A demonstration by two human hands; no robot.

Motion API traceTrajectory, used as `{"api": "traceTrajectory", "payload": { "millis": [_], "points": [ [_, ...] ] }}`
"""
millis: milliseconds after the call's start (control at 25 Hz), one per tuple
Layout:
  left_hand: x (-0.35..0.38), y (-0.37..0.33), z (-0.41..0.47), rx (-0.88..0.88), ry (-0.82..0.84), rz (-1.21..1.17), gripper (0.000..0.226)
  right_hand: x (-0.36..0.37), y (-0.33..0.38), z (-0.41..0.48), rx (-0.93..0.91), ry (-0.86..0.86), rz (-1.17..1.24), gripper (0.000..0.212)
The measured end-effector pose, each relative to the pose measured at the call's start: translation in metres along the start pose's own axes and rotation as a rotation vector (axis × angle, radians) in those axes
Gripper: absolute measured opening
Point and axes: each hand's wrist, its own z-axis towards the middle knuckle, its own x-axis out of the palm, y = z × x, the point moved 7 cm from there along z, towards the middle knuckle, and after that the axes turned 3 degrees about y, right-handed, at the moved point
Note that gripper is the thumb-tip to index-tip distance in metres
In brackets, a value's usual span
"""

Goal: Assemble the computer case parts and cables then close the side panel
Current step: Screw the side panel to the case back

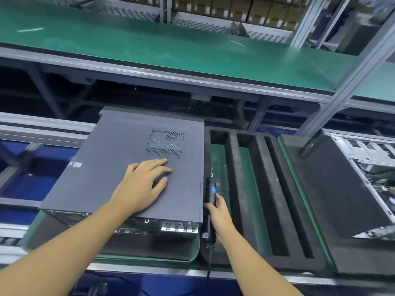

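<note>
Case position: the computer case (149, 228) is lying on its side on the green pallet (188, 258), with the side panel (106, 159) facing up, apparently seated.
Left hand: the left hand (143, 184) is being pressed flat on the side panel, fingers spread and gripping nothing.
Right hand: the right hand (220, 218) is being wrapped around the electric screwdriver (210, 195), just beside the case's right edge.
Panel risk: the panel is probably being kept in place by hand pressure alone, so slipping is being risked if that pressure is eased.
Tool risk: scratching is being risked, because the tool is being held so close to the painted edge.
</note>
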Motion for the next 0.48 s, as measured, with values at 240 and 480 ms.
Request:
{"api": "traceTrajectory", "payload": {
  "millis": [240, 480],
  "points": [
    [-0.001, 0.002, -0.001, 0.007, -0.025, -0.012, 0.029, 0.002, -0.016, -0.003, 0.031, -0.031, 0.095, 0.056],
    [-0.01, -0.001, -0.006, 0.045, -0.107, -0.164, 0.019, -0.008, 0.013, -0.054, -0.156, -0.086, 0.337, 0.042]
  ]
}}
